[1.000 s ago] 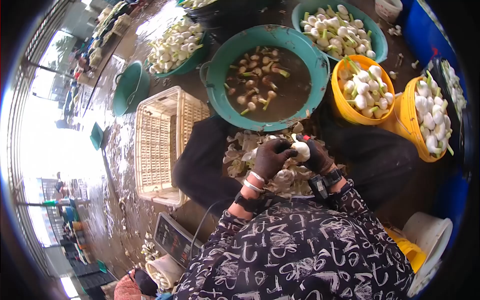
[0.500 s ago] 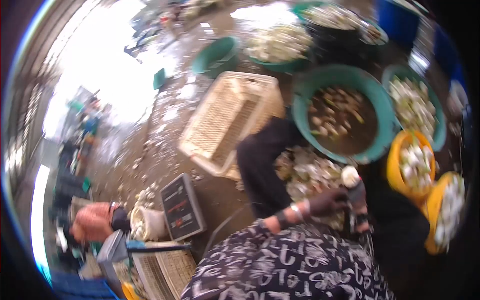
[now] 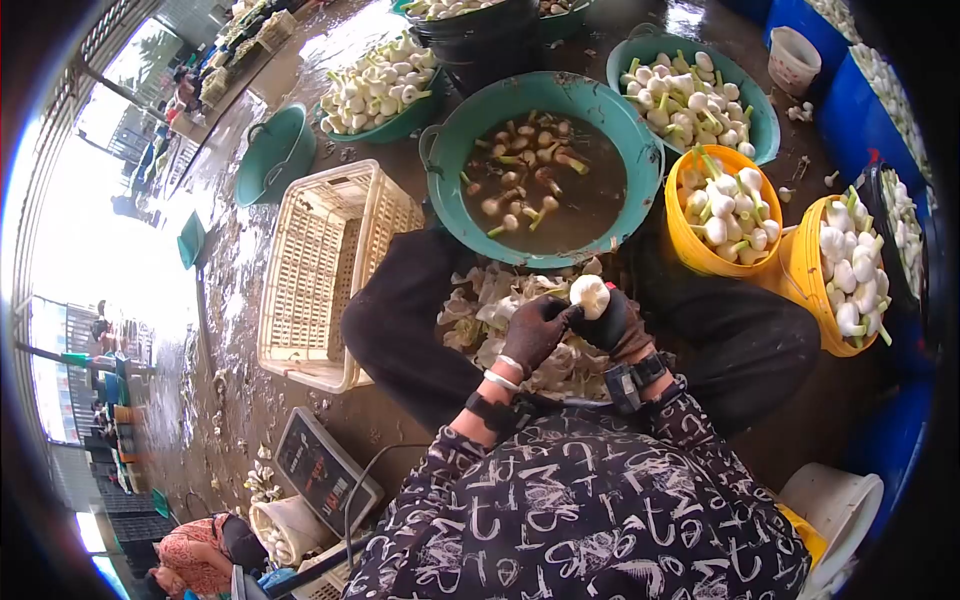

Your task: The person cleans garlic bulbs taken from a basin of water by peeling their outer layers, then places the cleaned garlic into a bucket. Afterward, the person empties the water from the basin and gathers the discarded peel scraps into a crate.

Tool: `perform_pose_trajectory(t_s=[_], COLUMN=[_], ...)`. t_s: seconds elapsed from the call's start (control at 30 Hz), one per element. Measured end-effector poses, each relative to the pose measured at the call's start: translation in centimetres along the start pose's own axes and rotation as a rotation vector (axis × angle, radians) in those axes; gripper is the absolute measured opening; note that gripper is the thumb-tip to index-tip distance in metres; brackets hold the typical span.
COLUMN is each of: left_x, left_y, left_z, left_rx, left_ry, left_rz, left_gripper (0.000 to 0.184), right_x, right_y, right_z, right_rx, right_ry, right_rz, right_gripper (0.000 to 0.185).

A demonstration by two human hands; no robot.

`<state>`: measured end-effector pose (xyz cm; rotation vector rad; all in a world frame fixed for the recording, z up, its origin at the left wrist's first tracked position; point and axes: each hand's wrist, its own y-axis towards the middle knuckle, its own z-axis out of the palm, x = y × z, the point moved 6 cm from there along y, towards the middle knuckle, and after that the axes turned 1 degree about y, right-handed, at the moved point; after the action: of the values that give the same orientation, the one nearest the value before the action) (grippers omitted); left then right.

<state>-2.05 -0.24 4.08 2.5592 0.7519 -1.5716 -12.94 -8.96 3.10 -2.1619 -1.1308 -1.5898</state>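
Note:
A white garlic bulb (image 3: pixel 590 296) is held in front of my lap. My right hand (image 3: pixel 622 325), in a dark glove, wraps round its right side; a small red patch shows by its fingertips. My left hand (image 3: pixel 535 332), in a dirty brown glove, is closed, with thumb and fingertips pressed together at the bulb's lower left edge. Whether a stem or skin is between those fingers is hidden. Below both hands lies a heap of loose garlic skins (image 3: pixel 470 325) between my knees.
Ahead stands a green tub (image 3: pixel 440 185) of muddy water with garlic in it. Yellow buckets (image 3: pixel 690 255) of clean bulbs and another green tub (image 3: pixel 765 125) are on the right. A cream crate (image 3: pixel 275 330) and a scale (image 3: pixel 325 470) stand left. Another person (image 3: pixel 205 555) bends at lower left.
My view has turned rightward and steadied from a blur, so the tubs and crate appear further left. The garlic bulb stays in my right hand, and my left hand has come to its edge.

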Motion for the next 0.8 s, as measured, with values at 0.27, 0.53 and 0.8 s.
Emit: perform_pose_trajectory(t_s=[0.27, 0.53, 0.8], left_x=[-1.5, 3.2, 2.6], left_y=[-1.5, 1.2, 3.1], left_z=[3.3, 1.3, 5.6], left_rx=[0.201, 0.239, 0.288], left_ry=[-0.525, 0.086, -0.386], left_rz=[0.053, 0.073, -0.209], left_gripper=[0.026, 0.038, 0.04], right_x=[-2.4, -6.7, -3.4], right_y=[-1.1, -1.0, -0.8], right_z=[-0.6, 0.1, -1.6], right_rx=[-0.14, -0.114, -0.328], right_ry=[-0.103, -0.137, 0.286], right_rz=[-0.049, 0.037, 0.173], right_gripper=[0.021, 0.024, 0.035])
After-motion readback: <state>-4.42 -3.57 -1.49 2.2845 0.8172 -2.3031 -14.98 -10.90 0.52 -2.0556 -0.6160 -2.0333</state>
